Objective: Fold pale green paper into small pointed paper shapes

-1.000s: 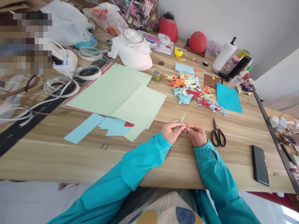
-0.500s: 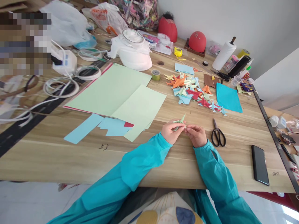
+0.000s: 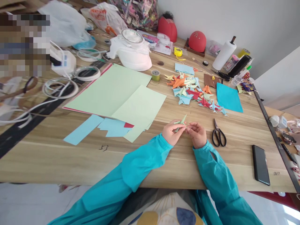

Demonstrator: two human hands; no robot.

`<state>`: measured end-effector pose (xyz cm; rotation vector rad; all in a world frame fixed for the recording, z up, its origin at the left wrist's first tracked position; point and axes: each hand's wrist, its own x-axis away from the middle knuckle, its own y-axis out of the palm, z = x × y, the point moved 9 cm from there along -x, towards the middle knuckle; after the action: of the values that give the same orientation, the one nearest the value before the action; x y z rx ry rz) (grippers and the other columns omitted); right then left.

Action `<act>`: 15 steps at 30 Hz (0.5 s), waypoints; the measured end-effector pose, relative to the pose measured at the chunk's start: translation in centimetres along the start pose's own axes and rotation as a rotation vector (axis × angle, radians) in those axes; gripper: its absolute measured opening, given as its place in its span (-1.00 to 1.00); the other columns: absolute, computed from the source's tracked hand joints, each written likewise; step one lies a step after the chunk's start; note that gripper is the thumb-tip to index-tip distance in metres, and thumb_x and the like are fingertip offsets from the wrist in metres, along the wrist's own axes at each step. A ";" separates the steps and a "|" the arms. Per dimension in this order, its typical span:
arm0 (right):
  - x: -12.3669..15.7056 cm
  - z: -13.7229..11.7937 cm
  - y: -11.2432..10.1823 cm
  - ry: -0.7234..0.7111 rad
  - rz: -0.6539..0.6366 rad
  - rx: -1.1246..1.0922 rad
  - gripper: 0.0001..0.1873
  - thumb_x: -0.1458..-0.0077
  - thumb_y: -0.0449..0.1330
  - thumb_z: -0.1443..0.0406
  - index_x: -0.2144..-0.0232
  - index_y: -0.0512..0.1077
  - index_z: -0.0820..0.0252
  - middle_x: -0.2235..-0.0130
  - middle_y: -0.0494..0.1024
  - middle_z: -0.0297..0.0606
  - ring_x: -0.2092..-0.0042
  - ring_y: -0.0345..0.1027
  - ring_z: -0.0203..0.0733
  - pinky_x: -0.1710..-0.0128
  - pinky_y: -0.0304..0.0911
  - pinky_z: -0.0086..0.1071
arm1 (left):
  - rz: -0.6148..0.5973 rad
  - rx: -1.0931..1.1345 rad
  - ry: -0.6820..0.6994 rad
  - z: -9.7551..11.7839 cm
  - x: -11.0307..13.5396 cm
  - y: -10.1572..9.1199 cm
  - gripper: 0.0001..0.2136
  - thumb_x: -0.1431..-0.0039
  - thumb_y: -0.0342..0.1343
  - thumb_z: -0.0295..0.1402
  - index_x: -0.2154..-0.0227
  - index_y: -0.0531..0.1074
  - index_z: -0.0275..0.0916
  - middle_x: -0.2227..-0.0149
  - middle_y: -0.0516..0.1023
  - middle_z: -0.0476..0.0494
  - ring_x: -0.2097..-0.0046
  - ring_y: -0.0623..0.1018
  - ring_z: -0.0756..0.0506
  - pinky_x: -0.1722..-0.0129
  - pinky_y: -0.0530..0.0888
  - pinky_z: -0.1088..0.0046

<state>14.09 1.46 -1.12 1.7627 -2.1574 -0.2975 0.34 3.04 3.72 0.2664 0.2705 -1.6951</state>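
Observation:
Light green folded paper, an origami crane [image 3: 183, 119] by its look, is pinched in my left hand [image 3: 171, 132], one point sticking up past the fingers. Close against its right side, my right hand [image 3: 198, 134] has thumb and fingertips pressed together. What those fingertips grip is too small to make out. Beyond both hands lies a heap of folded paper cranes [image 3: 192, 94] in orange, red, blue, green and yellow. Black-handled scissors [image 3: 219, 134] rest just right of my right hand.
Green paper sheets [image 3: 140, 104] and blue paper pieces [image 3: 84, 128] lie to the left. A thread spool [image 3: 155, 75] stands behind them. On the right are a turquoise sheet [image 3: 229, 97] and a phone [image 3: 261, 165]. Cable coils [image 3: 60, 88] and white bags sit at far left.
My right hand has shifted very slightly, its fingers curling in more beside the paper crane. The left hand keeps its hold on the crane.

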 end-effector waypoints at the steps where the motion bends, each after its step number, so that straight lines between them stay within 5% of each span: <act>1: 0.0 0.0 0.0 0.004 0.003 0.003 -0.64 0.32 0.40 0.32 0.42 0.36 0.19 0.53 0.54 -0.38 0.51 0.39 -0.34 0.45 0.32 -0.44 | 0.004 -0.003 0.000 0.0 0.0 0.0 -0.92 0.00 0.15 -0.41 0.44 0.53 -0.27 0.24 0.52 -0.22 0.21 0.52 -0.09 0.22 0.51 0.38; 15: 0.0 0.1 0.1 0.042 0.005 -0.006 -0.56 0.35 0.40 0.35 0.34 0.34 0.20 0.53 0.56 -0.36 0.51 0.40 -0.33 0.43 0.33 -0.42 | 0.002 -0.009 0.013 -0.2 0.0 0.0 -0.91 0.00 0.15 -0.39 0.44 0.53 -0.25 0.25 0.53 -0.20 0.21 0.51 -0.09 0.23 0.51 0.41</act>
<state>13.99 1.50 -1.17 1.7446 -2.1297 -0.2634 0.31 3.18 3.51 0.2712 0.2876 -1.6907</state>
